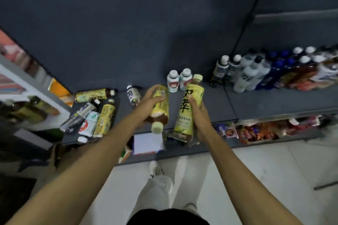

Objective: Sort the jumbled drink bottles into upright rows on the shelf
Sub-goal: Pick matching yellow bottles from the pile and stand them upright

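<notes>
Left hand [146, 104] grips yellow-labelled tea bottle [160, 107] at frame centre, cap toward viewer, brown liquid visible. Right hand [198, 109] wraps second tea bottle [188, 107], cap up, pale cap, glossy plastic. Dark matte shelf [256, 104] beneath. Toppled bottles [91, 115] heaped centre left. Two squat white bottles [179, 80] upright behind hands. Upright rows [265, 71] at right.

Two yellow-labelled tea bottles held above the dark shelf [210, 107] — the left bottle [161, 107] inverted, pale cap toward the viewer; the right bottle [190, 109] upright, cap up. Jumbled pile [91, 115] at shelf's left end: bottles lying flat, touching. Two white-capped bottles [179, 79] upright behind — upright rows [265, 73] at right.
</notes>
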